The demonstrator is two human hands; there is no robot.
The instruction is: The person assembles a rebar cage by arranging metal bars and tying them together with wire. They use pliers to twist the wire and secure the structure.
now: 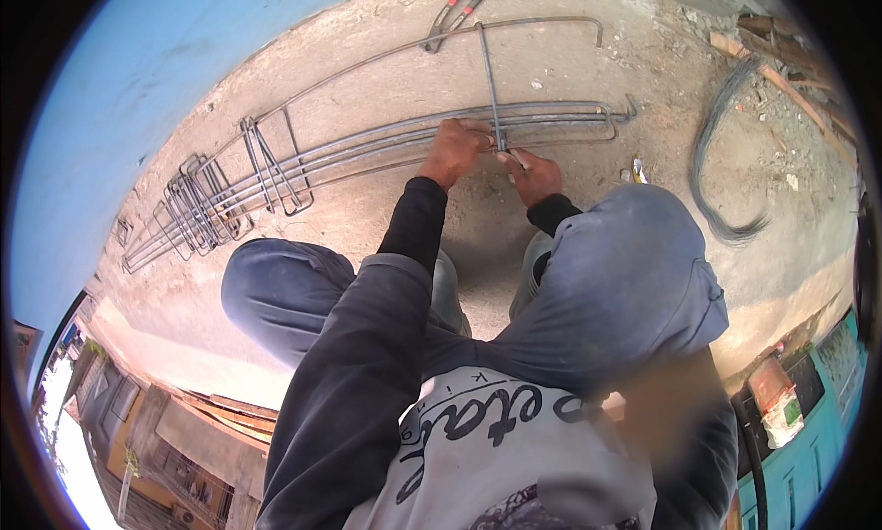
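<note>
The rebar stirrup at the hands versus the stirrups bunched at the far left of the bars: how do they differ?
The stirrup at the hands stands alone; the bunched stirrups crowd together in a cluster. The lone one runs straight across the long bars; the bunched ones lean at mixed angles. The left hand and right hand meet at the lone one's base; nothing touches the cluster. Both are bent grey steel loops.

A bundle of long rebars (367,153) lies across the concrete floor (570,62), with stirrups (197,204) grouped around its left end. One stirrup (491,89) stands across the bundle near its right end, between the left hand (455,151) and the right hand (533,174). A coil of tie wire (721,153) lies to the right, well apart from the bundle.
</note>
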